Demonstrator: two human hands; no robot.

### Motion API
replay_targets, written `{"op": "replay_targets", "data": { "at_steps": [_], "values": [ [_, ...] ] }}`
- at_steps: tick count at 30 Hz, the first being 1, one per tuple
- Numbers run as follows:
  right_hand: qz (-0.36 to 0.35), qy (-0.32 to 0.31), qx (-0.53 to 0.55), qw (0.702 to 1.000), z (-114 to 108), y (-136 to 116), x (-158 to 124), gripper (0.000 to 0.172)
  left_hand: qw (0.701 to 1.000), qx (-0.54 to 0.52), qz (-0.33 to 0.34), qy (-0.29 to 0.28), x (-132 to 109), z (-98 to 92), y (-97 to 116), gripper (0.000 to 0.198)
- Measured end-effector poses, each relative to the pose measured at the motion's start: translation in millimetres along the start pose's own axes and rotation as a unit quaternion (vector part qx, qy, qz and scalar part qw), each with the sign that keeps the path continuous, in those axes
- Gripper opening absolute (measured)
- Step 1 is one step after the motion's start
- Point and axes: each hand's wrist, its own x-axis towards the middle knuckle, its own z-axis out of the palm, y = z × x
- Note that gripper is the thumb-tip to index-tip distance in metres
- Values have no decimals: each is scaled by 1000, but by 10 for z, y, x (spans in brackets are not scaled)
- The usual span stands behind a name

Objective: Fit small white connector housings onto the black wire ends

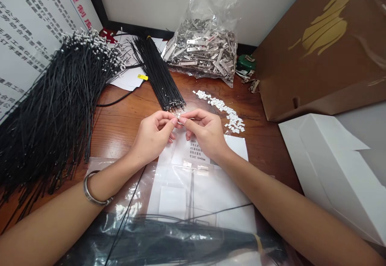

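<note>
My left hand [157,133] is closed in a pinch on a thin black wire [130,201], which trails from under the palm toward the lower edge. Fingertip to fingertip with it, my right hand [203,129] pinches a tiny piece, mostly hidden by the fingers; a whitish bit shows there. Just beyond both hands lies a bundle of black wires [159,75] with bare metal ends facing me. Small white connector housings [230,115] are strewn in a curved band right of the bundle. A printed sheet [238,145] lies beneath my hands.
At left stands a large heap of black wires [60,97] with white tips. Behind is a clear bag of metal clips [202,52]. A brown box [319,56] and a white carton [328,165] stand at right. Bagged wires [181,238] lie in front.
</note>
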Motion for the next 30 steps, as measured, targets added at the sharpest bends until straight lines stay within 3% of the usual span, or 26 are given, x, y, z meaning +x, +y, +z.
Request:
{"op": "replay_targets", "data": {
  "at_steps": [17,30],
  "values": [
    [17,-8,26,999,-21,-6,11,9,1000,11,8,-12,-6,-2,-41,18],
    [22,8,29,999,-17,19,21,15,1000,6,0,-4,-6,2,3,19]
  ]
}}
